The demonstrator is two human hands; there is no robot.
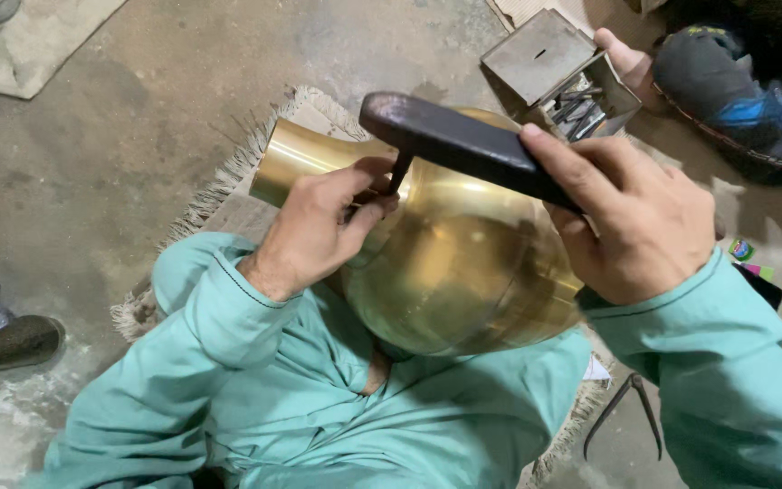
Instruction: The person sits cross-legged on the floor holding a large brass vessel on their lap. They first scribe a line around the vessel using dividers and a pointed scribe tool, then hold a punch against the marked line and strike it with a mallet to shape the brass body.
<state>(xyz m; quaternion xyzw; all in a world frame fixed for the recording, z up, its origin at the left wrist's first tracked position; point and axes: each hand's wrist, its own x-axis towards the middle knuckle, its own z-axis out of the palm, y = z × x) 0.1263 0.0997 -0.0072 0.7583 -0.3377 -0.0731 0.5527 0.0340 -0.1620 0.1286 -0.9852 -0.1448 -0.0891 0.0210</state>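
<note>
A large shiny brass vase lies on its side in my lap, its neck pointing to the upper left. My left hand rests on the vase's shoulder and pinches a thin dark metal punch upright against the brass. My right hand grips a dark flat wooden mallet, held just over the top of the punch. Both sleeves are teal.
A small metal box holding several dark punches stands at the upper right, with another person's hand beside it. A fringed mat lies under me. Metal dividers lie at lower right. Dark shoes sit at left.
</note>
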